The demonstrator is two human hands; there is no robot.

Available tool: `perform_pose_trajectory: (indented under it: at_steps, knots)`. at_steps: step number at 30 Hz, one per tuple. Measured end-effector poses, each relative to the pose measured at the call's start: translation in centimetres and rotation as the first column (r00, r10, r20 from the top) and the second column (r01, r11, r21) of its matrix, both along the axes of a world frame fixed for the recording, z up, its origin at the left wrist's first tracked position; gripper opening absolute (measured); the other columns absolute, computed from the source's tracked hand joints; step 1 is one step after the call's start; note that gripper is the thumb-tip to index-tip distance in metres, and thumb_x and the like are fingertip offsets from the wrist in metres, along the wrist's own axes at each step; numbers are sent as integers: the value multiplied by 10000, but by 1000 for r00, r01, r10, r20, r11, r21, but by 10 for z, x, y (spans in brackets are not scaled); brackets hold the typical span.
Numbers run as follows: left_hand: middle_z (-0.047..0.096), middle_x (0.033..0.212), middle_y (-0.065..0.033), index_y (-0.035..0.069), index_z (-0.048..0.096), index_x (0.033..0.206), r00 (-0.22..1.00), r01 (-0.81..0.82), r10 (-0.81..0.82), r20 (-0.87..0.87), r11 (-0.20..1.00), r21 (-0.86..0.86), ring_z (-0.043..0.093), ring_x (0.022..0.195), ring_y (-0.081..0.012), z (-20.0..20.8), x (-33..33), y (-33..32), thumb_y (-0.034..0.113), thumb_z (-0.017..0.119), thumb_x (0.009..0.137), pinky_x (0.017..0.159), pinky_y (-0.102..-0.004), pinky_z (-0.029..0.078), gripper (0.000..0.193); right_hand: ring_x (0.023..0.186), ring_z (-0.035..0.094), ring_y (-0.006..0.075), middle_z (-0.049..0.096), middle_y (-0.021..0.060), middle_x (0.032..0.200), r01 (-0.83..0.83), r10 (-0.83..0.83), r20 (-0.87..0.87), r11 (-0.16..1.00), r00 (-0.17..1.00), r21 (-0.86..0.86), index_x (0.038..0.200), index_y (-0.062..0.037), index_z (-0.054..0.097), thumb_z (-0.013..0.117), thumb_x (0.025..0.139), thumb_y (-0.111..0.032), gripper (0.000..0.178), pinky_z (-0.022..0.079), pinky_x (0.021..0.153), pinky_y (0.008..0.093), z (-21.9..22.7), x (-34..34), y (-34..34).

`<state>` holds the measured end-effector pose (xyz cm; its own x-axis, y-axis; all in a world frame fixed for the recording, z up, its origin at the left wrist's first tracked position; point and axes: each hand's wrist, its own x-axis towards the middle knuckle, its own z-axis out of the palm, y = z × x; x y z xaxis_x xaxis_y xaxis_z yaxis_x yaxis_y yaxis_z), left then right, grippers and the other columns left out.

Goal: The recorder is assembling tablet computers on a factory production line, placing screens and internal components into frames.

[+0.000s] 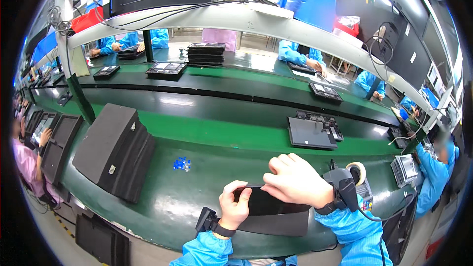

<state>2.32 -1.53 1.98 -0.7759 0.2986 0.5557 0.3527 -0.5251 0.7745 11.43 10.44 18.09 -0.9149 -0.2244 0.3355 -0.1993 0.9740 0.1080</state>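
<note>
Before me a thin, glossy black panel (281, 206) lies tilted over a matte dark grey pad (276, 224). My left hand (233, 208) grips the panel's upper left corner between thumb and fingers. At its upper edge, my right hand (297, 180) is closed with the fingertips pinched together; what they pinch is hidden. Both wrists wear dark straps with small black devices. A small pile of blue pieces (182, 163) sits on the green bench (197, 207), beyond my left hand.
A tall stack of dark foam trays (106, 143) stands to the left. Ahead right, a grey laptop cover (310, 133) rests by an opened laptop chassis (322, 120). Right of my hand are a tape roll (363, 171) and stacked silver parts (404, 170). Co-workers sit around; a shelf (246, 16) spans overhead.
</note>
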Motion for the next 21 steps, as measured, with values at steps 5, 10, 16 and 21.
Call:
perform_pose_trajectory:
  at_steps: [5,10,16,21]
  knots:
    - [638,828,-76,20,553,1034,1000,0,0,14,1000,-2,609,726,-127,-4,-1,-1,52,681,832,676,-255,497,241,776,549,248,551,66,836,242,-271,-359,962,893,-126,890,-69,608,718,712,-175,234,440,682,344,-22,17,-10]
    - [640,825,-80,22,552,1035,1000,8,-8,-8,1000,-2,611,720,-130,0,-1,-1,56,680,833,668,-256,498,241,793,584,209,598,30,854,110,-120,-267,993,956,-52,908,-80,645,688,754,-146,173,446,673,316,-46,21,-12]
    - [639,832,-83,22,547,1035,998,-41,39,-51,999,-31,611,728,-137,0,-2,-2,59,676,837,675,-261,499,239,770,574,207,599,20,797,112,-115,13,928,993,-355,911,-79,652,651,811,-238,188,434,678,338,-38,8,5]
    - [616,890,-73,13,540,1033,997,42,-41,60,999,-4,598,796,-129,6,-1,5,25,652,844,739,-264,491,220,809,548,233,580,39,856,320,-319,-50,947,946,22,902,-93,662,672,789,-299,235,420,716,341,-19,22,-11]
